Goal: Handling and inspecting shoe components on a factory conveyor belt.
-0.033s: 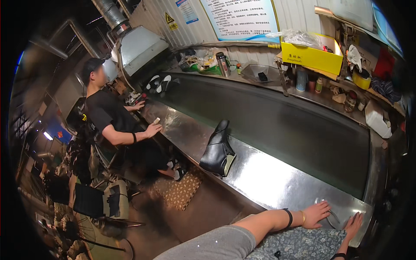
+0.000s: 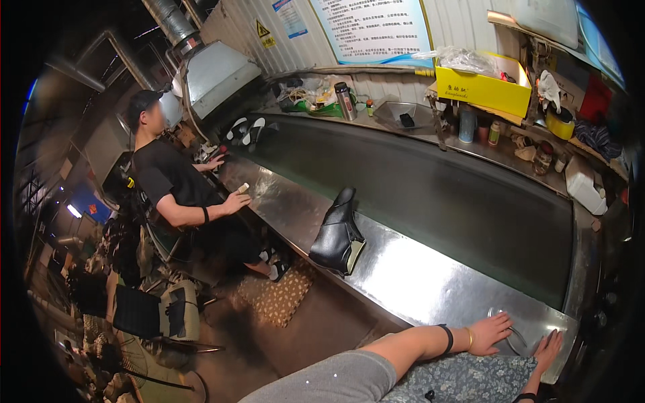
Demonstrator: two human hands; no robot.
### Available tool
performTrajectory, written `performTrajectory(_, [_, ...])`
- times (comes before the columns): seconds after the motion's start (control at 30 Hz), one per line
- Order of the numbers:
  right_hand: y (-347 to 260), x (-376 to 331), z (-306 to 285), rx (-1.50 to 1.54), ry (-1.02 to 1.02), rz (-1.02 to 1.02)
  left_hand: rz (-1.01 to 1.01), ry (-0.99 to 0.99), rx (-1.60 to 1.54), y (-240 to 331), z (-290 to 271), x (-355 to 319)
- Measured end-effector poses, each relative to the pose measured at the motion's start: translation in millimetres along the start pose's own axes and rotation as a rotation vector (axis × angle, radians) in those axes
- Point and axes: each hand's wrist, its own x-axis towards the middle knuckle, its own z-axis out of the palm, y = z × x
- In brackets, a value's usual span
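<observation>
In the head view, the black leather boot [image 2: 334, 235] is lying across the metal ledge [image 2: 420, 272]; a bump could be tipping it off. The left hand [image 2: 490, 332] and right hand [image 2: 549, 348] are resting on the ledge, fingers loosely spread, a curved silver thing [image 2: 518, 339] lying between them.

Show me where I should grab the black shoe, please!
I'd probably grip the black shoe around its wide end, coming from the right: that end rests on the metal ledge, while the narrower tip reaches over the dark belt.
</observation>
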Motion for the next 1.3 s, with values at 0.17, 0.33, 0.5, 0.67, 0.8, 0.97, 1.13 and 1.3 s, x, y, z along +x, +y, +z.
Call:
performTrajectory(0.17, [-16.2,-2.5,-13.3,0.012,-0.059,0.044,-0.03,-0.058,-0.011,3.7,-10.8,-3.4])
performTrajectory(0.33, [-14.8,-2.6,-12.3,-0.014,-0.057,0.048,-0.026,-0.082,-0.001,5.7,-13.6,-3.0])
performTrajectory(0.5, [-10.6,0.9,-4.7,-0.022,-0.059,0.029,-0.034,-0.105,0.021,4.7,-21.2,-4.0])
performTrajectory(0.67, [-1.1,-2.8,0.7,-0.011,-0.069,0.066,-0.026,-0.121,0.006,7.3,-18.5,-0.4])
performTrajectory(0.8, [-16.7,-0.2,-12.3,0.016,-0.079,0.048,-0.031,-0.11,0.005,6.7,-19.1,-3.5])
performTrajectory(0.97, [-13.1,-1.7,-15.0,0.037,-0.035,0.025,-0.024,-0.102,0.008,6.4,-15.0,-0.9])
performTrajectory(1.13, [-13.0,-2.5,-11.9,0.014,-0.022,0.025,-0.021,-0.094,0.003,5.8,-14.6,-1.6])
performTrajectory(1.3, [-16.4,-3.8,-11.3,0.036,0.0,0.036,-0.021,-0.08,0.009,6.9,-14.9,-3.7])
